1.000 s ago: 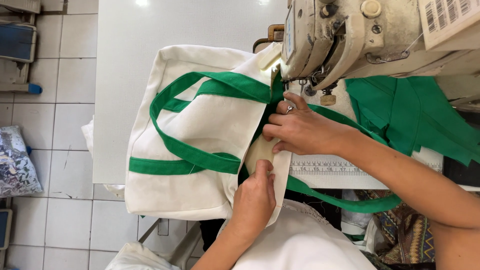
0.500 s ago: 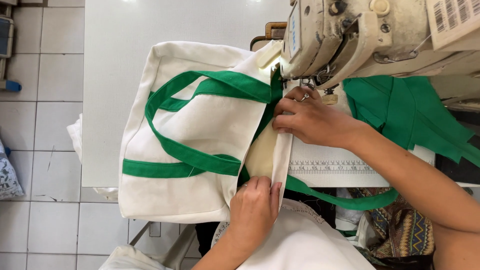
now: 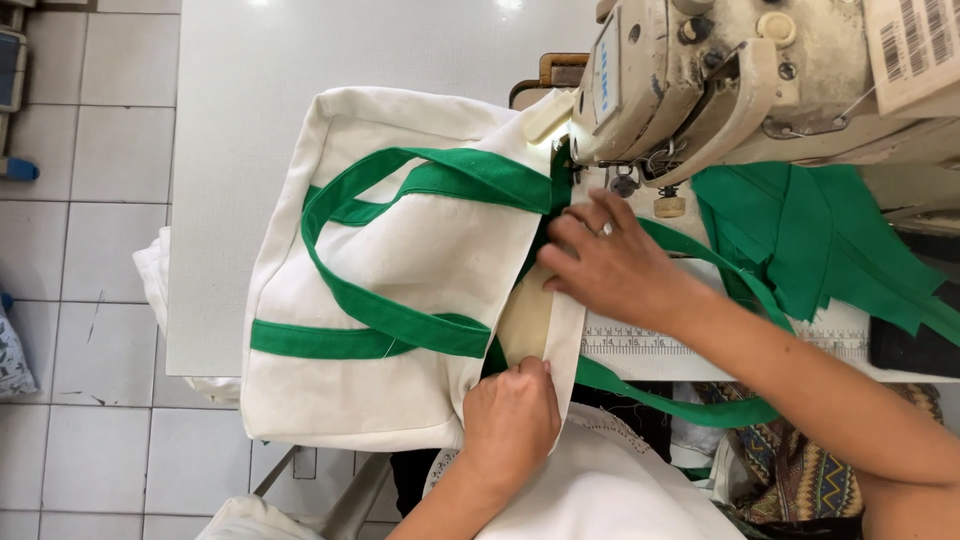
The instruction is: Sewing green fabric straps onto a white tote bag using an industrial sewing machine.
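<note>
Left hand: the left hand (image 3: 510, 420) sits at six o'clock of the bag's mouth, fingers curled closed, pinching the cream hem where it folds over.
Right hand: the right hand (image 3: 610, 265) lies flat with fingers spread, pressing the cloth just below the presser foot – not closed on anything; a ring shows on one finger.
Bag: cream canvas bag (image 3: 390, 270) with green strap handles (image 3: 370, 305), spread over the table edge, its open mouth at three o'clock, fed under the sewing machine (image 3: 720, 80).
Strap tail: a green strap (image 3: 690, 410) loops from under the right hand toward five o'clock, hanging past the table edge.
Change: against the picture half a second back, the bag sits slightly higher and further right in view; both hands keep the same hold, the left one edged a little closer to the hem fold.
Surface: white table (image 3: 300, 50), a printed ruler strip (image 3: 640, 342) along its near edge; green cloth pieces (image 3: 820, 240) piled at three o'clock – under the machine's arm.
Room: pale tiled floor (image 3: 90, 200) at nine o'clock.
</note>
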